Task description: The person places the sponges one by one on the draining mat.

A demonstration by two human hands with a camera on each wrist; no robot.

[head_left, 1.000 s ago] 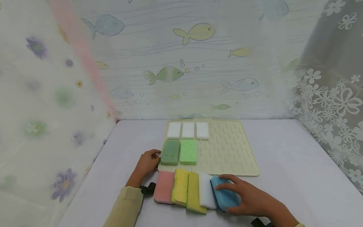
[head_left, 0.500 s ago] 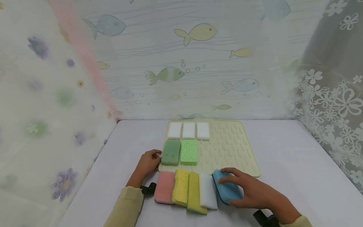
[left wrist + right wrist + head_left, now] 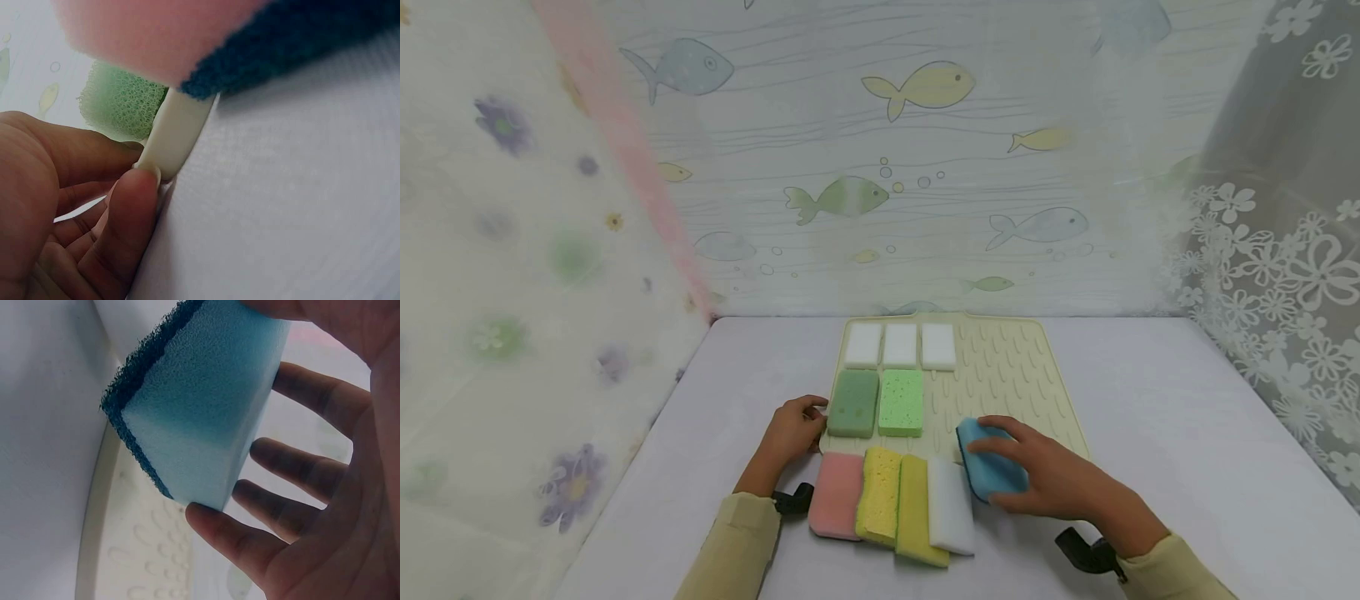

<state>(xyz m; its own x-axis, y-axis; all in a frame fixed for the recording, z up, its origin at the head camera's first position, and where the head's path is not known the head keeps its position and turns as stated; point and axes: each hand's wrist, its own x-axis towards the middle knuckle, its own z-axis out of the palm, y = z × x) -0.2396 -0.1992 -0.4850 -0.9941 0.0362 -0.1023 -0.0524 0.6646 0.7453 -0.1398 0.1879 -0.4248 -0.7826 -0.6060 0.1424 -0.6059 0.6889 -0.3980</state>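
My right hand (image 3: 1052, 475) grips a blue sponge (image 3: 992, 462) by its ends, raised over the front edge of the cream mat (image 3: 1000, 392). Up close in the right wrist view, the blue sponge (image 3: 194, 419) shows a dark blue scouring layer, with thumb and fingertips around it. At the mat's left edge my left hand (image 3: 792, 429) pinches the rim; the left wrist view has thumb and finger on that mat edge (image 3: 178, 134). Beside this hand on the mat lie a dark green sponge (image 3: 853, 404) and a light green sponge (image 3: 901, 403).
Three white sponges (image 3: 900, 346) line the mat's back left. In front of the mat lie a pink sponge (image 3: 837, 496), a porous yellow sponge (image 3: 878, 496), a yellow sponge with green edge (image 3: 917, 512) and a white sponge (image 3: 950, 507), overlapping on the white table (image 3: 1150, 433).
My right hand has lifted the blue sponge from the right end of the front row and moved it forward to the mat's front edge. The left hand has stayed at the rim.
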